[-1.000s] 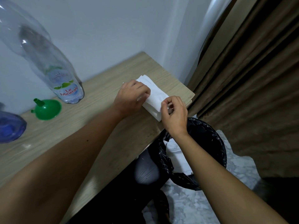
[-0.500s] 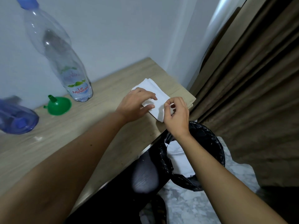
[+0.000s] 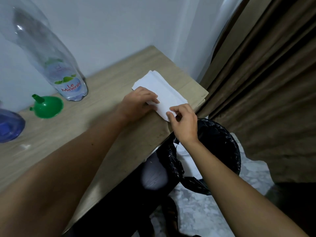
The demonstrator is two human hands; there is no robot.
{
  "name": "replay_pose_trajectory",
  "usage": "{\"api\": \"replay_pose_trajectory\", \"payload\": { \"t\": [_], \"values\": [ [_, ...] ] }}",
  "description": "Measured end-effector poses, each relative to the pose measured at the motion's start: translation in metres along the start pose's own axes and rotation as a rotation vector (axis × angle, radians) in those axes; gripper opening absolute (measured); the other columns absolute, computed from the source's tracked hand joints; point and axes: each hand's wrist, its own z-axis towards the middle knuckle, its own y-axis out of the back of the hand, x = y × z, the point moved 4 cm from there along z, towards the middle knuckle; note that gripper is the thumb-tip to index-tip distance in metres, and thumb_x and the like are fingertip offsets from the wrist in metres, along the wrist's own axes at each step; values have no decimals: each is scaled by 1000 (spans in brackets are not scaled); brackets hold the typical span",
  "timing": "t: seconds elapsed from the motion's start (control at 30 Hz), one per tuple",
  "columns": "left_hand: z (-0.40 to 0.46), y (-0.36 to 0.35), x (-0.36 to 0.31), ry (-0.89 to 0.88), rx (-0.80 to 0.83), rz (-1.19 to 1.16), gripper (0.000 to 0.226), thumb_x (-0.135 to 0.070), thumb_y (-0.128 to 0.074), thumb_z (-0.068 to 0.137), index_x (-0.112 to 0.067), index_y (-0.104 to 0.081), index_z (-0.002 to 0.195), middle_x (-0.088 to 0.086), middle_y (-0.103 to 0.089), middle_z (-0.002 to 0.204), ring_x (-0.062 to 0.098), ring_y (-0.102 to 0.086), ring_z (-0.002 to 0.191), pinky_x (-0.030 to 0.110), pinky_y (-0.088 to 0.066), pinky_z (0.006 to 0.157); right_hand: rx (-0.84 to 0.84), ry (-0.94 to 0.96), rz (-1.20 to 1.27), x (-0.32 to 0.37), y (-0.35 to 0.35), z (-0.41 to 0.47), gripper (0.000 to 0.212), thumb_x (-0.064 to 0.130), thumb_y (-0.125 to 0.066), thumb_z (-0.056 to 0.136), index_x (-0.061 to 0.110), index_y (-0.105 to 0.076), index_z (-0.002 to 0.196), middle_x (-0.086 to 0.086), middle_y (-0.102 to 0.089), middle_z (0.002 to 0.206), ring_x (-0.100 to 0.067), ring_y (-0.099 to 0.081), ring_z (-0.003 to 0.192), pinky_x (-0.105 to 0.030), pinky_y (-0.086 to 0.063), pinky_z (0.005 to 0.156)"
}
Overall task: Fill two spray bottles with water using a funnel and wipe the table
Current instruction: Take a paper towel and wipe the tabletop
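Observation:
A folded stack of white tissues lies near the right end of the wooden table. My left hand presses on the stack's left side with fingers bent over it. My right hand pinches the stack's near corner at the table edge. A green funnel lies upside down at the back left. A blue spray bottle shows only partly at the left edge. A clear Le Minerale water bottle stands against the wall.
A bin lined with a black bag stands on the floor just off the table's right edge, white paper inside it. Brown curtains hang to the right. A white wall runs behind the table.
The view has shifted slightly. Both hands stay on the tissue stack; my left hand has slid a little toward its near-left side, and my right fingers still pinch the near corner.

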Motion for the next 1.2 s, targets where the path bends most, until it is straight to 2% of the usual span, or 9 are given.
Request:
{"api": "replay_pose_trajectory", "payload": {
  "t": [0.17,0.43,0.53,0.6,0.7,0.83,0.93,1.07,1.2],
  "values": [
    [6,-3,4,-9,-65,4,16,-35,-71,90,-23,-82,93,-6,-79,108,25,-70,101,44,-57,84,-13,-20,-25,0,0,4,14,15,-71,92,23,-69,81,5,-63,91,-25,-63,90,-30,-47,82],
    [15,-3,1,-44,-52,82,4,-21,-73,91,-25,-75,93,-10,-76,101,25,-67,93,50,-53,78,20,-38,-12,0,2,7,11,12,-68,97,17,-70,88,2,-63,98,-17,-61,88,-13,-39,79],
    [22,-6,-2,-12,-46,109,18,-33,-65,96,-27,-77,109,-8,-76,102,27,-67,95,45,-51,81,-52,-64,30,2,7,10,7,14,-67,98,18,-69,93,1,-68,96,-11,-59,83,-5,-37,76],
    [32,-10,-5,41,-25,131,29,-37,-62,99,-29,-74,124,-5,-74,101,28,-65,100,40,-44,81,-94,-97,60,1,7,13,6,17,-65,99,16,-69,104,2,-68,91,-12,-59,79,-14,-42,75],
    [46,-14,-6,109,29,111,38,-39,-59,106,-34,-64,143,-6,-71,108,24,-61,113,37,-40,86,-128,-141,67,-2,8,19,25,21,-67,99,11,-70,122,2,-65,85,-14,-60,76,-26,-48,82],
    [61,-22,-5,149,75,148,43,-43,-49,110,-38,-54,153,-2,-70,131,23,-57,131,42,-45,96,-154,-184,11,-7,9,26,36,21,-66,100,7,-67,134,-3,-65,97,-13,-57,86,-19,-38,88],
    [65,-25,-4,151,68,163,41,-45,-50,109,-37,-60,148,1,-72,132,26,-62,129,42,-47,95,-149,-230,6,-10,8,30,31,21,-66,100,7,-72,128,-6,-67,99,-14,-57,87,-17,-38,85],
    [60,-22,-4,81,-86,136,28,-39,-65,99,-28,-79,121,2,-81,102,30,-74,100,36,-48,76,-155,-243,28,-10,8,31,15,15,-69,96,10,-79,105,-5,-67,90,-14,-57,80,-19,-41,79],
    [57,-17,-7,52,-206,131,26,-41,-65,92,-27,-83,105,-4,-77,78,25,-74,76,26,-39,63,-192,-224,57,-9,10,32,11,11,-69,93,15,-78,88,-4,-67,80,-17,-60,73,-16,-42,69]
  ]
}}
